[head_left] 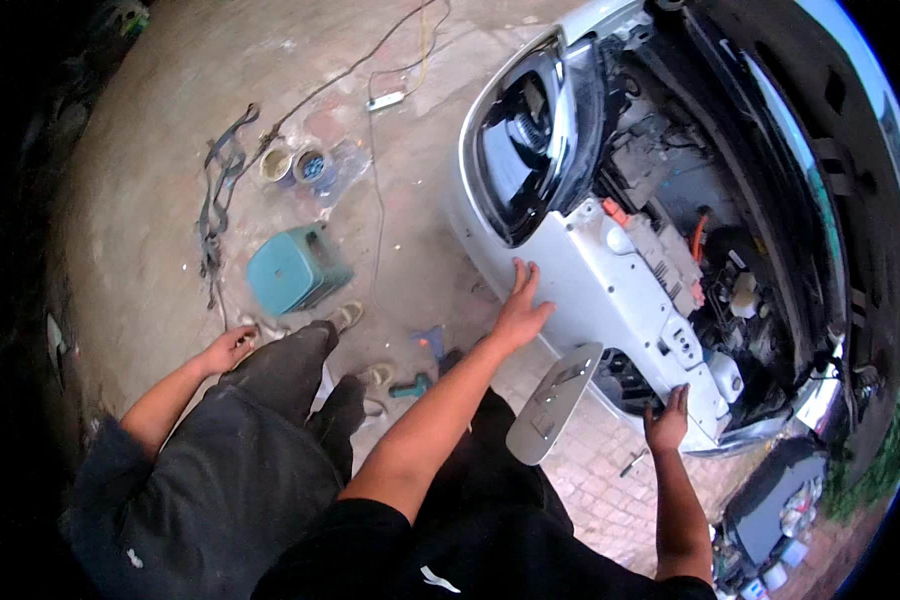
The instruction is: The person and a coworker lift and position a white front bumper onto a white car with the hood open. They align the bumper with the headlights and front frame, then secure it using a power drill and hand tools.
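A silver car front (530,260) stands before me with its hood raised. My left hand (523,310) has its fingers spread against the silver bumper, below the headlight (522,140). Farther right, my right hand (667,422) touches the front edge of the bumper beside a dark recess (625,378), its fingers stretched out. Neither hand grips anything visible. Between my arms a silver flap (553,405) juts out from the front, next to the recess. Orange connectors (615,211) and grey covers show in the engine bay (670,200).
A co-worker (240,440) stands close on my left, one hand (228,350) low by the knee. On the ground lie a teal stool (288,272), two small tubs (276,164), a dark strap (220,190), a cable with a white power strip (386,100) and a green tool (410,387).
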A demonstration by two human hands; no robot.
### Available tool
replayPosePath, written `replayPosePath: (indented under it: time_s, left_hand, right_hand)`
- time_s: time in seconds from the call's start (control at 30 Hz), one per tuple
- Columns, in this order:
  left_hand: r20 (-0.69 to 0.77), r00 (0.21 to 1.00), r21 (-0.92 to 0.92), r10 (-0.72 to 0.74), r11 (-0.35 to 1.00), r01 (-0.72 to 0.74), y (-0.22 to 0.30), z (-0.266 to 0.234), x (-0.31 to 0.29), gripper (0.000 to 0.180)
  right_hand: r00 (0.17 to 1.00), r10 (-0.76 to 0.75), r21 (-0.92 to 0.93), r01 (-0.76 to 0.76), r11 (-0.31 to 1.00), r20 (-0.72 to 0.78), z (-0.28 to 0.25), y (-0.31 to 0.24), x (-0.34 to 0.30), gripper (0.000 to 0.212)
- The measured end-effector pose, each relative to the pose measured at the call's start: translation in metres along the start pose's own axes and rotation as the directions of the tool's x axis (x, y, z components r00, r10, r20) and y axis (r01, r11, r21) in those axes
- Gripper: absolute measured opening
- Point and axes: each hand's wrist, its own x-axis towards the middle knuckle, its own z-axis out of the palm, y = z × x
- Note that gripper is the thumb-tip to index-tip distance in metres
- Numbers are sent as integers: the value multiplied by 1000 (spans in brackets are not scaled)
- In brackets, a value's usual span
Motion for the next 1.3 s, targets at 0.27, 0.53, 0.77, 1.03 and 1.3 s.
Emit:
replayPosePath:
  time_s: [0.27, 0.53, 0.77, 1.03, 1.3]
  left_hand:
    - [-107, 994, -15, 4, 1000, -6, -24, -3, -6, 82]
    - [111, 994, -144, -4, 989, 20, -46, -44, 9, 84]
    - [-42, 998, -95, 56, 994, -60, -50, -5, -9, 76]
    - [-219, 973, -254, -73, 967, 16, -61, -168, 89, 46]
    - [41, 990, -197, 134, 973, -123, -56, -188, 135, 75]
  right_hand:
    - [998, 40, 137, -48, 989, 57, -2, 7, 11, 75]
    - [956, -250, 409, 292, 865, -153, -67, -153, 63, 53]
    - [900, -306, 710, -6, 705, 311, -63, -304, 93, 20]
    - [925, 126, 792, -374, 483, 360, -1, -319, 158, 34]
    - [937, 214, 660, -348, 666, 277, 7, -323, 151, 36]
